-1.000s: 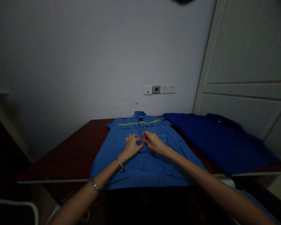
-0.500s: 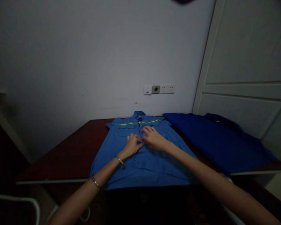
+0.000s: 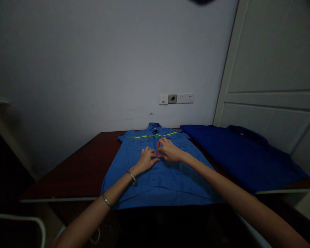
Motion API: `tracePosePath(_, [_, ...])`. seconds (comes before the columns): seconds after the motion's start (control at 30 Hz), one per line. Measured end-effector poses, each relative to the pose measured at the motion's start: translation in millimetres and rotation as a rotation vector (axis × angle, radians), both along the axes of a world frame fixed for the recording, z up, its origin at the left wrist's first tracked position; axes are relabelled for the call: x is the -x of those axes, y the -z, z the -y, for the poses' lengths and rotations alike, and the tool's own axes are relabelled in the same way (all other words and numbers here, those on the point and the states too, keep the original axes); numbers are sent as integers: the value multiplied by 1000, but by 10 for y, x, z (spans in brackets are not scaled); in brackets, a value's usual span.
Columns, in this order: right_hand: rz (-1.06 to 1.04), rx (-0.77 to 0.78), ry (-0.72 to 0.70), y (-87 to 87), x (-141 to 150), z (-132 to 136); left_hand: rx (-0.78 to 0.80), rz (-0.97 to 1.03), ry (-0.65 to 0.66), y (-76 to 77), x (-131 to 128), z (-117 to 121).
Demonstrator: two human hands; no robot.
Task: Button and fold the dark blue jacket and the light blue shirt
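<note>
A blue work shirt (image 3: 134, 162) lies spread front up on the table, its collar toward the wall and a yellow-green stripe across the chest. My left hand (image 3: 146, 159) pinches the shirt's front placket near the middle. Right beside it, my right hand (image 3: 167, 150) has thumb and fingers closed on the same placket, slightly higher. The fingertips of both hands almost meet. Whatever small part of the placket sits between them is too small to make out. Two bracelets circle my left wrist and forearm.
On the right of the dark red table (image 3: 80, 165) lies a darker blue garment (image 3: 232, 155). Behind the table is a wall with a row of sockets (image 3: 185, 99). A white panelled door (image 3: 268, 100) stands at the right. A white-edged chair (image 3: 41, 225) shows at lower left.
Both hands stay at the placket, with my right fingers drawn slightly closer together. The fabric below the hands lies a little flatter. The whole view has shifted slightly.
</note>
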State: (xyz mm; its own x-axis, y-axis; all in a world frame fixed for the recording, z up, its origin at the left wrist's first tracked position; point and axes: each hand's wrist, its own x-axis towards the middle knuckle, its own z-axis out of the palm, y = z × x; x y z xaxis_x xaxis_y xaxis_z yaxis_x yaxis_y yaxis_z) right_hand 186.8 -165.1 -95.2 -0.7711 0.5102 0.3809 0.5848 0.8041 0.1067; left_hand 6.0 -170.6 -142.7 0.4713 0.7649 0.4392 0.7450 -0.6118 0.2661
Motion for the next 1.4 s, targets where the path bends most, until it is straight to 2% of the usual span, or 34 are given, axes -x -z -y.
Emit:
tracePosePath(0.2, [-131,140,-23,130,-30,-143,-50,-12,57,4,16,-2])
tracePosePath(0.33, [-145,166,-13,163,-25,-173,-81,-34,51,-13,3,13])
tracePosePath(0.57, [53,-74,85,134,54,5,-136,-92,0,3,-48,36])
tracePosePath(0.7, [139,-105,119,111,92,71,-130,-129,-34,-1,-49,37])
tracePosePath(0.93, [177,121,115,127,78,-94,-69,-250,67,-84,19,52])
tracePosePath(1.07, [185,332,142,69,74,-206,-55,-270,43,-127,-13,74])
tracePosePath(1.13, [217,360,167,-2,81,-211,-24,-258,12,-143,-53,74])
tracePosePath(1.27, [288,308,178,-132,114,-155,27,-200,-54,-145,-122,53])
tracePosePath(1.4, [370,172,150,-161,157,-107,81,-141,-85,-112,-126,43])
